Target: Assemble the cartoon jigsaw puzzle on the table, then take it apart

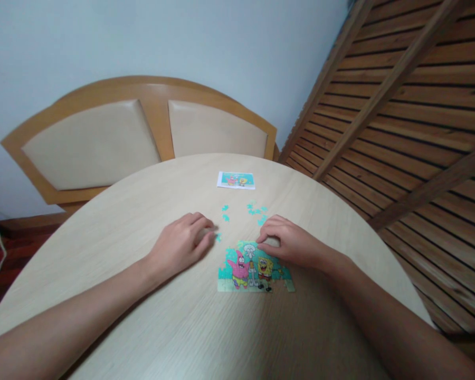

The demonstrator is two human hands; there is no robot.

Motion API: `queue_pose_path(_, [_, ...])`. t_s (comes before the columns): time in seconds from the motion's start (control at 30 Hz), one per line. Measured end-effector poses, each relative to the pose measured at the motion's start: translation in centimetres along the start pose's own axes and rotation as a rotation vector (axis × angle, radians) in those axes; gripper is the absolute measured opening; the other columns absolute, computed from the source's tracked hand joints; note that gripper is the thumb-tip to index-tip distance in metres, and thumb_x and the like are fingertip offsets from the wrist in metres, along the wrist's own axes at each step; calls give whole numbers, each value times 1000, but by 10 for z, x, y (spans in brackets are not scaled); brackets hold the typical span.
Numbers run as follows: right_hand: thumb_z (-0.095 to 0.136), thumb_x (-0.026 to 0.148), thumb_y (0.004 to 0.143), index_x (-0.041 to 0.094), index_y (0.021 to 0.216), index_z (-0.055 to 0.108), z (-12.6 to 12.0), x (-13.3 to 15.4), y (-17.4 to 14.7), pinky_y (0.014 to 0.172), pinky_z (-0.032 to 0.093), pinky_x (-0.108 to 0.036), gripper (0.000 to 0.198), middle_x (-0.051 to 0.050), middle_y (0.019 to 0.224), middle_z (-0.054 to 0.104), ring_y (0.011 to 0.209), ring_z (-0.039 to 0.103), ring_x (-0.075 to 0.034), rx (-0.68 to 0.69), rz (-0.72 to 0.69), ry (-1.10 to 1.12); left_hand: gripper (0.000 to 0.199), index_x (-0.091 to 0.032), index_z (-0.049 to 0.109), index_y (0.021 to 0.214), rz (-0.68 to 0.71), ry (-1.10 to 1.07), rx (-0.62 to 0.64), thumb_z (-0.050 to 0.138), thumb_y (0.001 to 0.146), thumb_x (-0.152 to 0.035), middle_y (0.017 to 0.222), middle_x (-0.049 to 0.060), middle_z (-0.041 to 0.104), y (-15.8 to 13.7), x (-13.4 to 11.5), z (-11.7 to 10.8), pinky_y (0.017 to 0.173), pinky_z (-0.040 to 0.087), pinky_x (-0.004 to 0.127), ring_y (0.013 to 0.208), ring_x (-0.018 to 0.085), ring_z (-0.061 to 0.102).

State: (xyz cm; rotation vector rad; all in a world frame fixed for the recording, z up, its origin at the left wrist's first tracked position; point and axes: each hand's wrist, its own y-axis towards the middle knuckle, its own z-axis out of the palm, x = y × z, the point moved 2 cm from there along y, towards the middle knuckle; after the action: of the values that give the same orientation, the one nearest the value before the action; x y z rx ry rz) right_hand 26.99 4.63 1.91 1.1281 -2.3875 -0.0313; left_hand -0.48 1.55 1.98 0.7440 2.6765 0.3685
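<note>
A partly assembled jigsaw puzzle (243, 269) lies on the table, showing a pink starfish, a pale squid-like figure and a yellow sponge character on teal. My right hand (287, 238) is over its upper right part, thumb and forefinger tips closed together at the top edge. Whatever is between those tips is too small to make out. To the puzzle's upper left, my left hand (188, 237) rests on the table with loosely curled fingers, thumb and forefinger apart. Just beyond its fingertips lies a loose teal puzzle piece (218, 237). No held piece shows in it.
More loose teal pieces (257, 210) lie beyond my right hand, and a couple of pieces (225, 217) lie past my left. A reference picture card (236, 180) sits farther back on the round table (154, 327). Behind stands a padded wooden chair (154, 89); slatted wood (419, 121) is at right.
</note>
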Motion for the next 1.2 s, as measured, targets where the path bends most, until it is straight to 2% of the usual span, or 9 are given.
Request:
queue_pose_path(0.1, [67,27,90,21,85,70,0,-1,0,88,46,-39,8,-5,88,71,91,61,-22,1,-5,1,23,-18,65,104,-208,143,62,52,95,-35,107,11,68,0,14,-8,79,54,38,95,27,65])
queue_pose_path(0.27, [66,28,91,20,85,70,0,-1,-1,87,46,-38,11,-5,88,71,90,60,-22,-1,-23,-2,25,-18,65,103,-308,252,215,50,97,-37,104,11,68,-2,19,-14,71,52,34,93,28,66])
queue_pose_path(0.43, [67,30,91,21,85,70,1,-2,0,87,46,-38,12,-6,88,71,90,61,-22,2,-26,0,19,-19,65,99,-272,176,195,48,97,-28,102,9,68,-5,25,-7,66,49,30,87,24,66])
queue_pose_path(0.6, [68,31,90,20,85,70,0,-1,0,87,46,-38,12,-6,88,70,90,60,-22,2,-26,1,17,-19,63,96,-213,69,133,49,95,-28,98,8,68,-8,33,0,68,48,32,84,23,65])
queue_pose_path(0.83, [70,30,88,21,86,70,1,3,0,87,46,-39,10,-5,89,70,90,61,-22,15,-31,3,18,-20,62,98,-128,-23,108,44,96,-23,95,8,68,-8,28,4,71,48,33,86,23,63])
queue_pose_path(1.03, [69,31,88,21,86,69,2,3,0,88,46,-39,10,-6,90,71,91,61,-22,15,-39,-3,20,-20,61,103,-148,-97,140,43,98,-25,93,7,69,-6,25,6,71,47,32,83,21,63])
queue_pose_path(1.2, [70,30,87,20,86,69,2,2,1,88,46,-39,10,-6,90,71,91,62,-22,24,-36,-7,16,-20,61,100,-132,-132,146,47,97,-26,93,6,68,-4,24,7,72,47,33,83,21,62])
